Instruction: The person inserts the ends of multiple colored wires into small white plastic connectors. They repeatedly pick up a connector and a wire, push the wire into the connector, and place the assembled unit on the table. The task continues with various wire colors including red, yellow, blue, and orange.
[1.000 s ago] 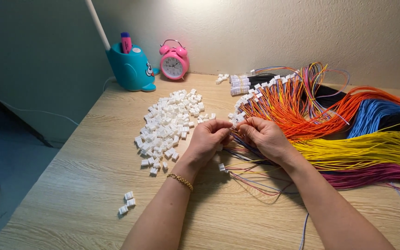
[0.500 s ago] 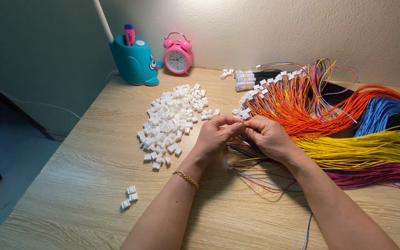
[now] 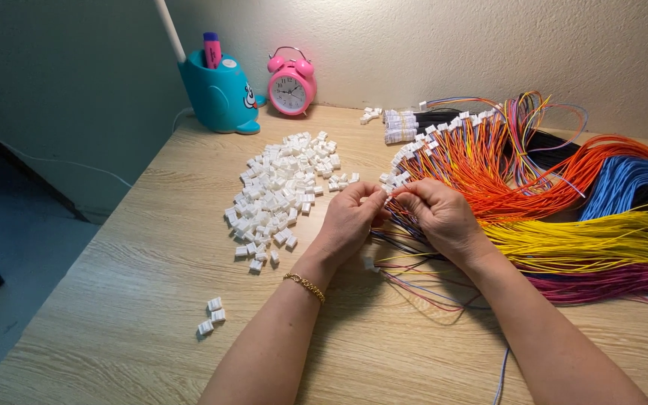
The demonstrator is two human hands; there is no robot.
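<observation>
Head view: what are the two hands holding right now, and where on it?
Both hands pinch a small white connector at the wires' end, left hand and right hand meeting fingertip to fingertip.

On my wooden desk [image 3: 114,300]: teal animal-shaped pen holder [image 3: 219,94] with a pink marker [image 3: 211,49], pink twin-bell alarm clock [image 3: 291,84] just beside it, white lamp stem [image 3: 169,30], textured wall [image 3: 489,45] behind.

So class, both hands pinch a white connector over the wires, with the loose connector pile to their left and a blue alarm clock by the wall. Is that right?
Not quite: the head view shows the clock is pink, not blue. The hands, connector, wires and pile are as stated.
</observation>
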